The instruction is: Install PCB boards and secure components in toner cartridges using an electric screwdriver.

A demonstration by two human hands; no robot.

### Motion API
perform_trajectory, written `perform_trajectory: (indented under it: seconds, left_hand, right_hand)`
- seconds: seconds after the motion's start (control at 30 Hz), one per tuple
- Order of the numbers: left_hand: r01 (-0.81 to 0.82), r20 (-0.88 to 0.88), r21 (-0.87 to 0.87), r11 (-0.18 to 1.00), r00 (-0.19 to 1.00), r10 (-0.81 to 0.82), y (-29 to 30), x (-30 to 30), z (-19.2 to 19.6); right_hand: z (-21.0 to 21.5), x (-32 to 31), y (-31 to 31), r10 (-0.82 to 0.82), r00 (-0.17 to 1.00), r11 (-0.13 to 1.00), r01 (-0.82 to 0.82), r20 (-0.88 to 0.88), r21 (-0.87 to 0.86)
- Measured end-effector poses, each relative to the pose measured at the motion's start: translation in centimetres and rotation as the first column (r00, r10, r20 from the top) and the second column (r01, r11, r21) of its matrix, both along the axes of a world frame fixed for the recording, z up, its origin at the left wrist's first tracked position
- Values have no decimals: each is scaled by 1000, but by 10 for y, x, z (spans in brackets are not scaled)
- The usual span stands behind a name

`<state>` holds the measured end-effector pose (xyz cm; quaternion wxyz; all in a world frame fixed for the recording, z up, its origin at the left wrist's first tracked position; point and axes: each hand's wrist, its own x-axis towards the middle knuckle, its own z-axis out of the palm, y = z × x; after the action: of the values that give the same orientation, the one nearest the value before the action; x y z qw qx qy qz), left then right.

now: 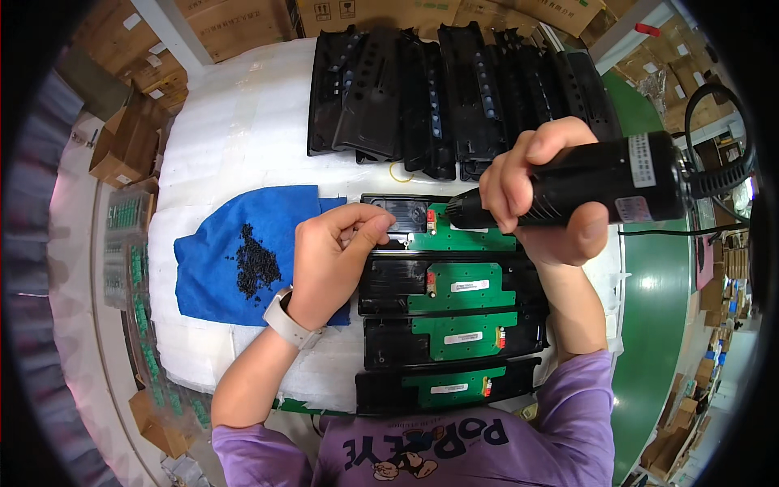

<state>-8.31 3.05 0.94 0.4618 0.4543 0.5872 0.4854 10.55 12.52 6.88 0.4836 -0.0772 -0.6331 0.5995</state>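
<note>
My right hand (542, 207) is wrapped around a black corded electric screwdriver (608, 183), held nearly level. Its nose points left over the farthest of several black plastic housings (381, 280), close to the red connector on the green circuit board (434, 240) there. Thumb and fingertips of my left hand (331, 252) are pinched together above that housing's left part. Whatever sits between them is too small to make out. Left of this hand, a pile of small black screws (258, 266) lies on a blue cloth (203, 264). The nearer housings each carry a green board with a white label.
More black housings (369, 114) stand in a row along the table's far side. White foam sheeting (243, 105) covers the table. A green surface (653, 325) runs along the right. The screwdriver's cable (690, 231) trails off right. Cardboard boxes (130, 134) stand around.
</note>
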Motion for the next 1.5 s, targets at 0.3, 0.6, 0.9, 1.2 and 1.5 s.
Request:
perform_trajectory:
  seconds: [0.3, 0.6, 0.9, 1.2, 1.5]
  left_hand:
    - [33, 217, 10, 999, 976, -34, 6, 4, -5]
    - [97, 220, -49, 994, 972, -84, 6, 1, 3]
    - [316, 187, -13, 949, 933, -308, -8, 15, 14]
    - [290, 147, -12, 957, 947, -285, -8, 16, 9]
    - [296, 130, 24, 955, 946, -297, -8, 13, 10]
  right_hand:
    - [-7, -11, 5, -24, 997, 996, 18, -79, -85]
    - [0, -2, 14, 72, 986, 991, -87, -148, -102]
    - [26, 10, 8, 261, 919, 938, -314, -295, -147]
    - [24, 11, 0, 265, 918, 952, -298, -296, -73]
    - [21, 7, -7, 247, 921, 962, -271, -302, -41]
